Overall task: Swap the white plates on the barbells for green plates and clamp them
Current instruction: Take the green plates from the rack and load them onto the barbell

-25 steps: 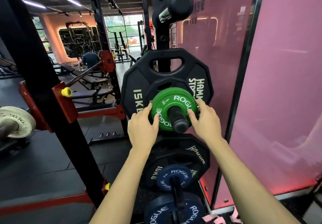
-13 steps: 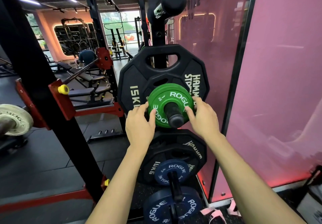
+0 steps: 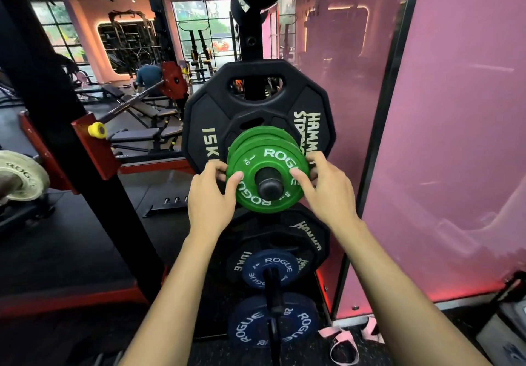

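The front green plate sits on the storage peg of the plate rack, drawn forward toward the peg's rounded end; a second green plate stands behind it, its upper rim visible, with a gap between the two; green plates counted: two. The left hand pinches the front plate's left edge, thumb on the face and fingers curled behind the rim; the right hand pinches the right edge in the same manner. Behind both green plates hangs one black 15 kg plate. Below, on a lower peg, sit one black 10 kg plate and one small blue plate; a second blue plate stands lower still; blue plates counted: two. To the right, a pink wall panel stands close beside the rack. To the left, open black floor extends to a black upright post. One white plate shows at the left frame edge, well apart from the hands.
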